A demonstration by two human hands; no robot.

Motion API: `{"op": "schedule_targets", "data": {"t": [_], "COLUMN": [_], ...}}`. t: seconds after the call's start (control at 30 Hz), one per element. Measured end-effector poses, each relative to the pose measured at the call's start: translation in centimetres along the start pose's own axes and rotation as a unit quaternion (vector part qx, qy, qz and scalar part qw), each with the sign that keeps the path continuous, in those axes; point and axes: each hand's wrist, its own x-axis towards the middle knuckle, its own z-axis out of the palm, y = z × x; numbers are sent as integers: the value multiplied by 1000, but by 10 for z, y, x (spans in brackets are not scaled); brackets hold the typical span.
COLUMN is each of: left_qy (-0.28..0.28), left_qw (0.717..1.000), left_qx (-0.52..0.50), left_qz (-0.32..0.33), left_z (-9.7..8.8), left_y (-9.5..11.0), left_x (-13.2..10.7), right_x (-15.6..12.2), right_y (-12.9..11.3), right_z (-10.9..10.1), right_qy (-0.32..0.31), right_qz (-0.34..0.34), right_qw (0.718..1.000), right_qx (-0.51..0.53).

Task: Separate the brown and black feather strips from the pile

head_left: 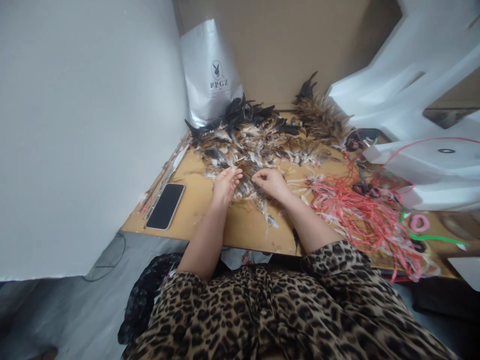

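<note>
The feathers [249,137], a loose heap of brown, black and white-tipped plumes, lie in the middle of the wooden table [195,200], and both hands meet at the heap's near edge. The right hand [270,181] has its fingers curled tight, apparently pinching a small tuft; the left hand [226,184] rests on the fluff, fingers bent narrow, though I cannot tell if it grips anything. One flat black phone [166,205] lies to the left, one silver foil bag [210,75] stands behind, and thin red strings [356,210] tangle on the right.

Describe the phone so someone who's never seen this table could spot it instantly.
Start at the wooden table and follow its left edge beside the white wall. The phone lies flat there, left of the feather pile. It is the only smooth black rectangle.
</note>
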Motion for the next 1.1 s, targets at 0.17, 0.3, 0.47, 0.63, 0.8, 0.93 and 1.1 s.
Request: {"op": "schedule_targets", "data": {"t": [0.17, 0.3, 0.47, 0.63, 0.8, 0.93, 1.1], "left_qy": [22, 40, 40, 9, -71, -116, -131], "left_qw": [1000, 999, 999, 999, 997, 991, 987], "left_qx": [-9, 8, 1, -3, 21, 54, 77], "left_qz": [-12, -15, 4, 35, 4, -32, -50], "left_z": [-3, -6, -7, -2, 6, 9, 10], "left_y": [-2, -5, -7, -6, -4, -5, -7], "left_x": [3, 6, 6, 2, -7, -11, -13], "right_x": [-2, -2, 2, 5, 5, 3, 0], "right_y": [4, 5, -1, -7, -10, -15, -20], "right_z": [4, 7, 1, -10, -8, -2, 6], "right_qy": [-4, -27, -2, -22, -38, -22, 9], "right_qz": [13, 17, 81, 184, 181, 167, 147], "right_qw": [993, 994, 991, 888, 838, 844, 871], "right_qx": [-113, -104, 103, 421, 514, 509, 469]}}
